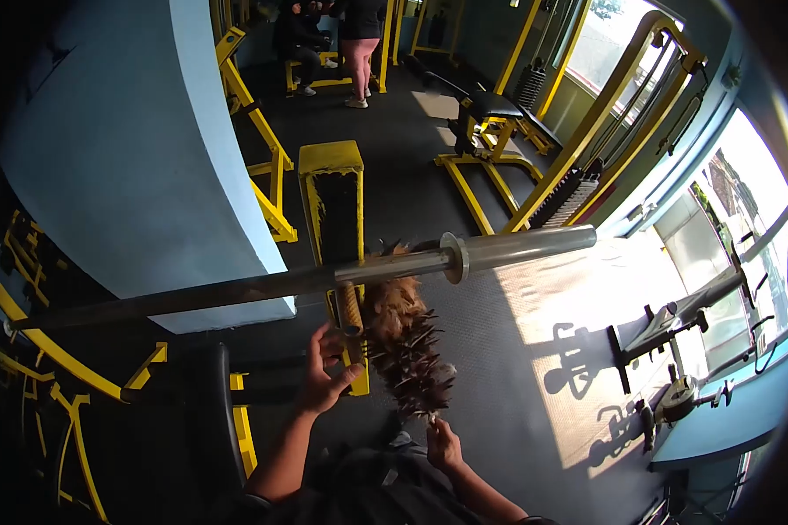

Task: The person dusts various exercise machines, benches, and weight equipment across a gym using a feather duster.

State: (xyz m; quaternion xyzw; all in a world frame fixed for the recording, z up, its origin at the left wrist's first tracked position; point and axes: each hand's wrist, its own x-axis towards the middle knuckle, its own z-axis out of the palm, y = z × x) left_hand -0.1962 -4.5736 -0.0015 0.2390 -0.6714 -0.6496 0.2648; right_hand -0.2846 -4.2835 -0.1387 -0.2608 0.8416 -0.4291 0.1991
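Note:
A feather duster (pixel 407 350) with brown and dark feathers reaches up to the metal barbell (pixel 394 265), its top behind and against the bar. My right hand (pixel 445 444) is closed round the duster's lower end. My left hand (pixel 328 372) is beside a short cylindrical piece (pixel 351 328) on the yellow upright, just below the bar, with thumb and fingers apart. Whether its fingertips touch that piece is unclear. The barbell runs across the view, its thick sleeve and collar to the right.
A black bench (pixel 214 411) stands at lower left, near a blue pillar (pixel 193 157). Yellow gym machines (pixel 490 166) stand further back. Two people (pixel 360 52) are at the top. Exercise equipment (pixel 674 328) stands by the bright windows at right.

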